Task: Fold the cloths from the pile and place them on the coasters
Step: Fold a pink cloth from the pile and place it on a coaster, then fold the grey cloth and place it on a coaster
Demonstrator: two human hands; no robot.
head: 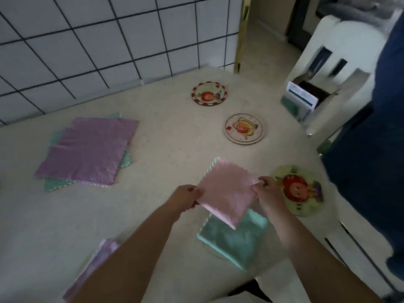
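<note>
A folded pink cloth (pixel 227 191) hangs just above the counter, held between both hands. My left hand (pixel 185 196) pinches its left edge and my right hand (pixel 267 192) pinches its right corner. Below it a folded green cloth (pixel 234 239) lies on a coaster that is almost fully hidden. A round coaster (pixel 302 189) with a red-haired figure lies bare just right of my right hand. Two more bare coasters sit farther back, one (pixel 244 128) mid-counter and one (pixel 209 93) near the wall. The pile of unfolded cloths (pixel 87 149), purple on top of green, lies at the left.
A folded purple cloth (pixel 96 263) lies at the near left, partly under my left forearm. A tiled wall (pixel 109 40) backs the counter (pixel 164 138). A white chair (pixel 341 68) and a person in dark blue clothing (pixel 371 149) stand at the right edge.
</note>
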